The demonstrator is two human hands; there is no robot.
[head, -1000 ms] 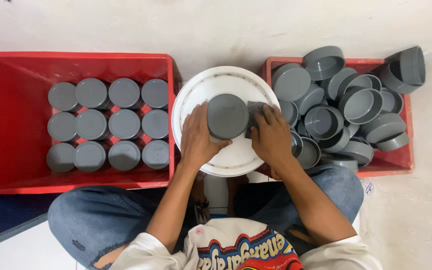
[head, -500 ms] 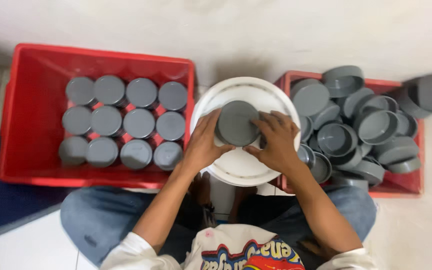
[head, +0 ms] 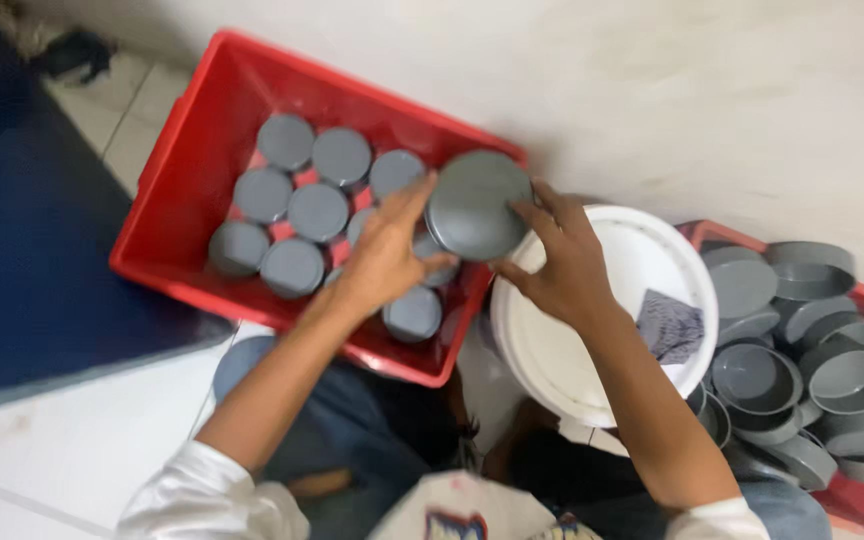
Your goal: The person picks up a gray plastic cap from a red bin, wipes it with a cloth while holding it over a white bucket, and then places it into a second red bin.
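Note:
Both hands hold one grey round cap (head: 477,203) over the right end of the left red crate (head: 167,170). My left hand (head: 387,250) grips its left edge and my right hand (head: 557,255) grips its right edge. Several grey caps (head: 317,210) stand flat side up in rows inside that crate; some are hidden under my left hand. A white bucket (head: 552,350) sits between my knees, with a dark grey cloth (head: 670,325) lying in it.
A second red crate (head: 857,500) at the right is heaped with loose grey caps (head: 757,378), many open side up. A dark blue mat (head: 22,250) lies at the left on white floor tiles. A pale wall runs along the top.
The cap has moved left from above the white bucket to over the left crate, with both hands still on it. The view has swung and tilted left.

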